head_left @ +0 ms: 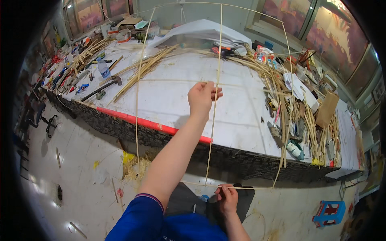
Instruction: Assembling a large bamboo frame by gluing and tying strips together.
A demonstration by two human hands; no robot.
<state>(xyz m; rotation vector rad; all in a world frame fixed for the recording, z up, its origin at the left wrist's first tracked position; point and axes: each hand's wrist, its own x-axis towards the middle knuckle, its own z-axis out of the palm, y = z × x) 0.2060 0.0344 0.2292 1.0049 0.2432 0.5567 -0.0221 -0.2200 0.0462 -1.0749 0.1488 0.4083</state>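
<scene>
A large light frame of thin bamboo strips (220, 44) stands upright before me, its uprights joined by a strip along the top and one along the bottom. My left hand (201, 98) reaches up, fingers closed on a thin horizontal bamboo strip (169, 80) beside the middle upright. Whether the fingers grip the upright too, I cannot tell. Low down, close to my lap, my right hand (228, 197) pinches the frame's bottom strip (251, 188), a little right of where the middle upright meets it.
Behind the frame is a white-covered table (237, 108) with a red front edge strip (136, 119). A hammer (104, 86), a water bottle (103, 69) and bamboo bundles (148, 66) lie on its left. More strips and tools crowd its right. A blue stool (329, 213) stands on the floor.
</scene>
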